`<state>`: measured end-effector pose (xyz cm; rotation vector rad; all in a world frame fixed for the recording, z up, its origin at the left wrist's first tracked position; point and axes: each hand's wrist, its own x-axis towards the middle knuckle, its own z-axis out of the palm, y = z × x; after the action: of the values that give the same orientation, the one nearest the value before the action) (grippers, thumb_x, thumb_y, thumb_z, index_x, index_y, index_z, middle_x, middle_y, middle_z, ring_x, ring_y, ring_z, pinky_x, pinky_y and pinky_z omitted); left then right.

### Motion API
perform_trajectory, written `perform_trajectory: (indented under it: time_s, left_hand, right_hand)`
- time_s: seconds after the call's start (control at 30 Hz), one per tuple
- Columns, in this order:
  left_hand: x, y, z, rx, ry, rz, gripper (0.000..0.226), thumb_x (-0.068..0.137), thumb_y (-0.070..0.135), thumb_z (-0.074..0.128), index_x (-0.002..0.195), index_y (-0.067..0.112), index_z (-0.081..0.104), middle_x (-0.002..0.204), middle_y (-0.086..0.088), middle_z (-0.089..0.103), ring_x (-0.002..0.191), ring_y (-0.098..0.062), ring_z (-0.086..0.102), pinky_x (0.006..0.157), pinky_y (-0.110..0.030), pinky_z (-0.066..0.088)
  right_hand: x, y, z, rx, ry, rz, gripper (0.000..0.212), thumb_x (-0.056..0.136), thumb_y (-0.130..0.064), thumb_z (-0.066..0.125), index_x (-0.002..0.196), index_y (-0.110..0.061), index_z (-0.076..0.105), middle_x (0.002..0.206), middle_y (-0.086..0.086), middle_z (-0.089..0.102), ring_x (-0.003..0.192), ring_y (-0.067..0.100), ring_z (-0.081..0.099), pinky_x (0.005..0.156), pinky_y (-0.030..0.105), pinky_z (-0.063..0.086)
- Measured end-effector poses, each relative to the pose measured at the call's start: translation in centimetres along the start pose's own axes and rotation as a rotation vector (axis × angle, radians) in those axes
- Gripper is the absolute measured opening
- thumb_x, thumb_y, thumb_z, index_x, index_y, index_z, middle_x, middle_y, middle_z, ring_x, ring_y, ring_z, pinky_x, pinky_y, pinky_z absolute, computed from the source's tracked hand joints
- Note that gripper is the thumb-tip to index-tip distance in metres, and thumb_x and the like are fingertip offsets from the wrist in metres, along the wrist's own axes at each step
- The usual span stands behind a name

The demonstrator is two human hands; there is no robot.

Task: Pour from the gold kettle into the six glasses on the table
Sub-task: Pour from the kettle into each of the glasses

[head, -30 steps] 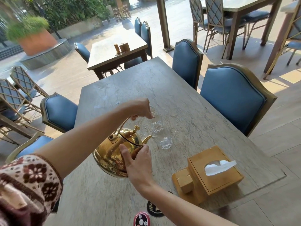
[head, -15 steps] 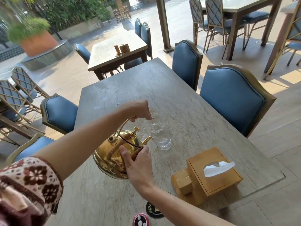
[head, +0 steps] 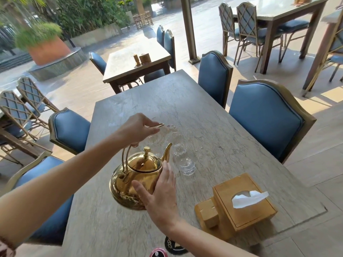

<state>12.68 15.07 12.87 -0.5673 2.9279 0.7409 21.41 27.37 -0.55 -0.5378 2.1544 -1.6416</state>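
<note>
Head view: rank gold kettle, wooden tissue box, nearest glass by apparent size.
1. gold kettle and wooden tissue box: look about alike, and the kettle is partly hidden by the right hand, so not ranked.
2. nearest glass: clearly smallest.

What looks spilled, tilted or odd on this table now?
Nothing stands out. No spill shows on the table. The gold kettle hangs nearly upright from the left hand, near the upright glasses.

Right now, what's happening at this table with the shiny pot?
A person is pouring from a gold kettle into clear glasses on the stone table. The left hand holds the kettle's handle from above; the right hand steadies its body. The kettle sits nearly level, its spout near the glasses. A wooden tissue box stands beside them.
</note>
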Motion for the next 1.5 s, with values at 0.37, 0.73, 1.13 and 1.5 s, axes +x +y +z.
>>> perform_trajectory:
  time_s: [0.37, 0.73, 1.13, 1.5]
  left_hand:
    - [2.1, 1.1, -2.6, -0.025, 0.074, -0.025, 0.035, 0.088, 0.021, 0.064, 0.118, 0.003, 0.067, 0.118, -0.01, 0.067, 0.04, -0.011, 0.041, 0.032, -0.017, 0.04]
    - [6.8, 1.4, -1.3, 0.075, -0.054, -0.142, 0.035, 0.088, 0.018, 0.064, 0.118, 0.001, 0.067, 0.059, 0.0, 0.051, 0.043, -0.01, 0.04, 0.031, -0.015, 0.039]
    - [11.9, 1.4, -0.3, 0.178, -0.183, -0.224, 0.038, 0.086, 0.022, 0.067, 0.118, 0.001, 0.066, 0.06, -0.003, 0.044, 0.045, -0.011, 0.038, 0.036, -0.02, 0.038]
    - [14.7, 1.8, -0.1, 0.215, -0.266, -0.278, 0.039, 0.086, 0.021, 0.068, 0.114, -0.006, 0.066, 0.057, -0.004, 0.042, 0.041, -0.013, 0.038, 0.033, -0.019, 0.038]
  right_hand:
    - [2.6, -1.3, -1.5, 0.038, 0.006, -0.059, 0.124, 0.075, -0.076, 0.06, 0.162, -0.014, -0.003, 0.171, 0.0, 0.001, 0.158, 0.012, -0.006, 0.129, 0.033, 0.001]
    - [5.8, -1.3, -1.4, 0.173, -0.119, 0.103, 0.133, 0.072, -0.077, 0.062, 0.161, -0.007, -0.007, 0.171, 0.008, -0.001, 0.159, 0.02, -0.004, 0.13, 0.04, 0.005]
    - [8.5, -1.3, -1.2, 0.233, -0.158, 0.21, 0.14, 0.053, -0.097, 0.047, 0.157, -0.008, 0.018, 0.163, 0.015, 0.026, 0.153, 0.029, 0.023, 0.125, 0.049, 0.024]
    - [10.0, -1.4, -1.8, 0.22, -0.184, 0.24, 0.138, 0.052, -0.098, 0.037, 0.154, -0.006, 0.022, 0.157, 0.014, 0.029, 0.149, 0.031, 0.027, 0.124, 0.049, 0.026]
